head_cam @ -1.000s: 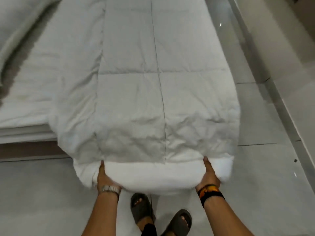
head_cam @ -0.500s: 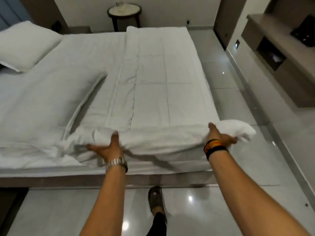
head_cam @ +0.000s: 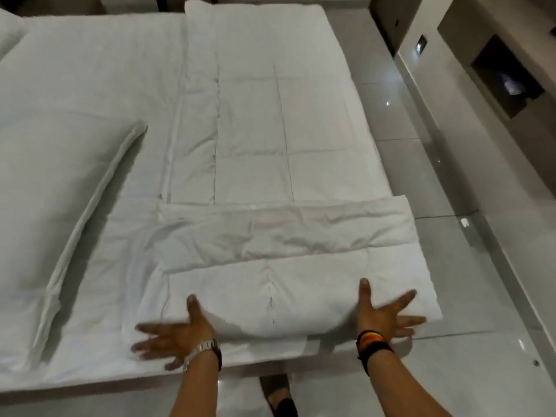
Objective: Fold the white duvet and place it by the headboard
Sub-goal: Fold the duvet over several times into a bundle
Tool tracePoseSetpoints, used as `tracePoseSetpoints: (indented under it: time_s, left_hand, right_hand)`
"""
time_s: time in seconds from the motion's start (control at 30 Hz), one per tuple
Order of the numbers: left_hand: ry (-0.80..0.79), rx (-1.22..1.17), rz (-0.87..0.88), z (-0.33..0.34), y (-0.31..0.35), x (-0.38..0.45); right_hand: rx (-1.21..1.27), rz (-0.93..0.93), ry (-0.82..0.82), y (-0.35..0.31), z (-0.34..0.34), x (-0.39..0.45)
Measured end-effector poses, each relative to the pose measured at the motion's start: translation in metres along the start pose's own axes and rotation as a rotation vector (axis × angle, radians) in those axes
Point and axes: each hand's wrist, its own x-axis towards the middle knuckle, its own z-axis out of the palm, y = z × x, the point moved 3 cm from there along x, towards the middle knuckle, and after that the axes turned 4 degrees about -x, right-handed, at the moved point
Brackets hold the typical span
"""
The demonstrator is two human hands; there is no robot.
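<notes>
**Now mid-fold at the bed's near edge**

Evidently one fold is laid: the white duvet (head_cam: pixel 270 164) runs as a long strip along the bed's (head_cam: pixel 75 191) right side, its near end doubled over. Left hand (head_cam: pixel 177 332) and right hand (head_cam: pixel 385 317) rest splayed — holding nothing. Next, I judge, grip that thick end and fold again — evenly.

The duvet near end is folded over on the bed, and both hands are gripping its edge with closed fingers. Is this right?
Not quite. In the head view the duvet near end is indeed folded over on the bed, but the left hand and right hand are open with fingers spread at the fold, not gripping it.
</notes>
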Motion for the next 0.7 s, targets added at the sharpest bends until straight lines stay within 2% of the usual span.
tracePoseSetpoints:
  time_s: [0.1, 0.27, 0.43, 0.53, 0.7]
  left_hand:
    - [-0.007, -0.155, -0.258, 0.007, -0.004, 0.002]
    - [-0.027, -0.321, -0.34, 0.015, 0.003, 0.013]
    - [-0.092, -0.512, -0.209, -0.002, 0.005, 0.01]
    - [-0.085, -0.572, -0.1, -0.033, -0.002, -0.01]
    - [-0.074, -0.628, 0.024, -0.097, -0.04, -0.049]
  right_hand:
    - [0.116, 0.083, -0.018, -0.011, 0.011, 0.013]
    - [0.275, 0.128, 0.025, -0.024, 0.023, 0.031]
    - [0.448, 0.066, -0.031, -0.021, 0.008, 0.032]
    - [0.45, -0.027, -0.053, 0.001, -0.019, 0.02]
    - [0.466, -0.078, -0.114, 0.041, -0.081, -0.007]
